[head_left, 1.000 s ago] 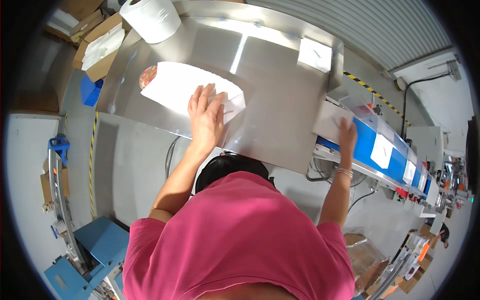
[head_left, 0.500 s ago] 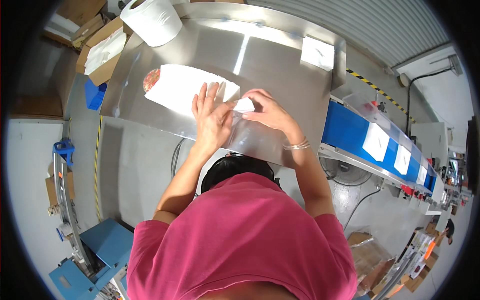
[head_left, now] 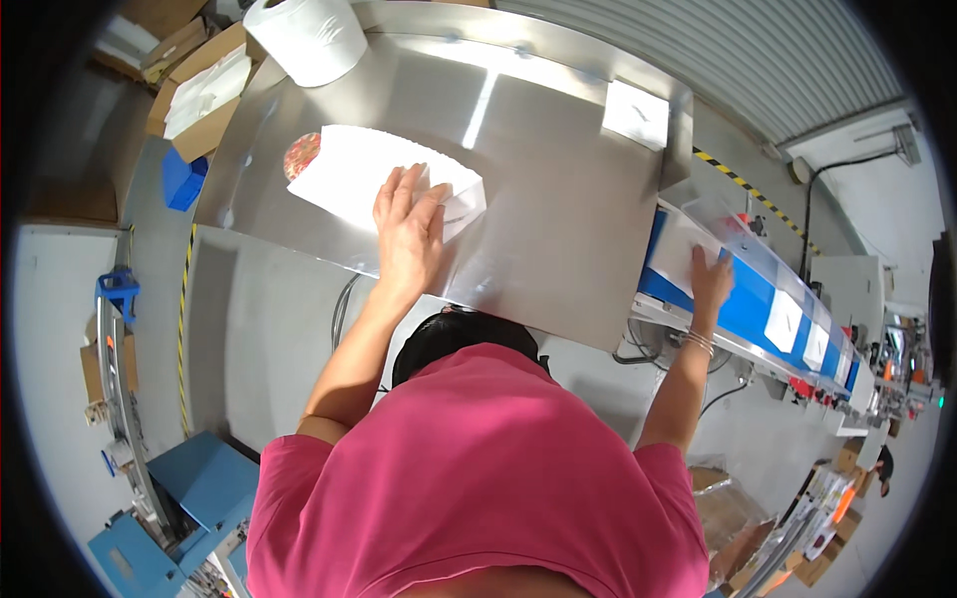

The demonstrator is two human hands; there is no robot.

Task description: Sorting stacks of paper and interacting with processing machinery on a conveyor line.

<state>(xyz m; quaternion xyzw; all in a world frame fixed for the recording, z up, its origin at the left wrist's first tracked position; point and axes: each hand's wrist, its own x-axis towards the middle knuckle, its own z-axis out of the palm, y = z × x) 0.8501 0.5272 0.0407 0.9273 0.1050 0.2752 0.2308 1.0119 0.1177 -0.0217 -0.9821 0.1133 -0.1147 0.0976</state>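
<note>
A fanned row of white paper envelopes or flat packets (head_left: 349,164) lies on the steel table (head_left: 568,229). My left hand (head_left: 409,224) rests on its right part with the fingers stretched out and a little apart. A red-patterned round piece (head_left: 301,156) shows at the row's left end, partly covered. Out to the right, my right hand (head_left: 710,279) is over the blue conveyor belt (head_left: 738,311). Its fingers are spread and touch the right edge of a white packet (head_left: 681,252) that looks flat on the belt. The fingertips' exact contact is hard to make out.
More white packets (head_left: 785,321) lie spaced along the belt, beside a clear plastic guard (head_left: 763,254). A white sheet (head_left: 636,114) lies at the table's far right corner, a white roll (head_left: 309,45) at its far left. An open carton (head_left: 204,95) and blue bin (head_left: 182,181) stand left.
My right hand has moved right, from the row's end on the table to the belt, where a packet now lies under its fingers. The packets on the belt have shifted along. My left hand stays on the row.
</note>
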